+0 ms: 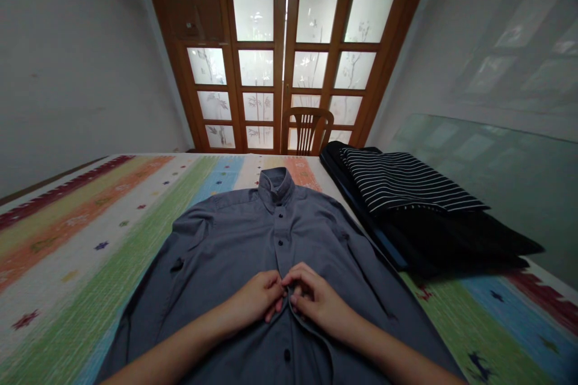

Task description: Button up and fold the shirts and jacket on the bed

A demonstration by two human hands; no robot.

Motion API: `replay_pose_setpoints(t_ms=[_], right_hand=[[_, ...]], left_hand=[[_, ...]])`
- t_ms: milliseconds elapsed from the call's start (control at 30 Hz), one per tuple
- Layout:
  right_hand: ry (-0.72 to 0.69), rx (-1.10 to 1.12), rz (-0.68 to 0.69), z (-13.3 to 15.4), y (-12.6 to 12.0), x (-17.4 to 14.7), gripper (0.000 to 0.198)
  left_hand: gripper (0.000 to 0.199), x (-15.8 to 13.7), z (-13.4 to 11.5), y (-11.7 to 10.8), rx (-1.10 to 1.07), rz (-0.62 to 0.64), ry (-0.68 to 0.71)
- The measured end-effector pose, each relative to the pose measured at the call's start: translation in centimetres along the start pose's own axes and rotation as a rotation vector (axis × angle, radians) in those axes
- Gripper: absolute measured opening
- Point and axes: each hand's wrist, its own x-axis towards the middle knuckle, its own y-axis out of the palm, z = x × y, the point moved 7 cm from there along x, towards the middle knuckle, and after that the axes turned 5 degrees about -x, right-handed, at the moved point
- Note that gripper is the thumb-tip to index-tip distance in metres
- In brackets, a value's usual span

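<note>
A grey long-sleeved button-up shirt (235, 234) lies front side up, its collar (274, 187) pointing away from me. Dark buttons run down the placket, and the upper ones look fastened. Halfway down the front, my left hand (264, 295) pinches one edge of the placket. My right hand (311, 298) meets it there, fingers curled and closed on the other edge. Between the fingertips the button and its hole are hidden. Below the hands the front edges part, and a dark button (287, 355) shows.
A striped tablecloth (90, 240) lies under the shirt. To the right sits a stack of folded dark clothes (433, 240) with a black-and-white striped garment (406, 180) on top. Behind it leans a glass panel (469, 150). A wooden chair (307, 126) stands beyond the far edge, before wooden doors (282, 60).
</note>
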Motion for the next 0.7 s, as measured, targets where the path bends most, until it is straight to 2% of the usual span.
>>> replay_pose_setpoints(t_ms=[133, 300, 467, 700], right_hand=[[0.078, 0.019, -0.008, -0.7, 0.1, 0.1, 0.016], [0.064, -0.213, -0.116, -0.5, -0.4, 0.2, 0.024], [0.021, -0.35, -0.142, -0.1, -0.3, 0.0, 0.03], [-0.004, -0.366, -0.127, 0.0, -0.3, -0.1, 0.029]], left_hand=[[0.009, 0.5, 0.4, 0.1, -0.046, -0.033, -0.018], [0.006, 0.9, 0.6, 0.0, -0.028, -0.085, -0.023], [0.009, 0.6, 0.0, -0.7, 0.206, -0.116, 0.017], [0.014, -0.4, -1.8, -0.9, 0.488, -0.18, 0.051]])
